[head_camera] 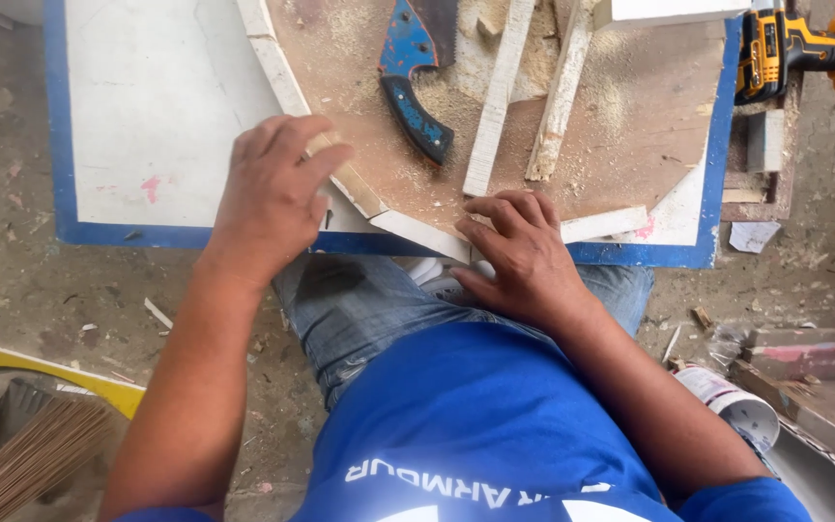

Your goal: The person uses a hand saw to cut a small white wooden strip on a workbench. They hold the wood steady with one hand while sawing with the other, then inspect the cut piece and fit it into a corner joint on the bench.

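Note:
A brown octagonal board point(620, 106) dusted with sawdust lies on a white table with a blue edge point(147, 87). White wooden strips point(277, 72) run along the board's rim. My left hand point(273, 193) presses flat on the left strip near its lower joint. My right hand point(524, 251) rests fingers-down on the short front strip point(427, 235) at the table's near edge, thumb under the edge. Neither hand grips anything.
A blue-handled hand saw point(416, 87) and two loose wood strips point(495, 97) lie on the board. A yellow and black cordless drill point(804, 48) sits at the top right. A broom point(31, 454), a white can point(741, 406) and wood offcuts lie on the dirt floor.

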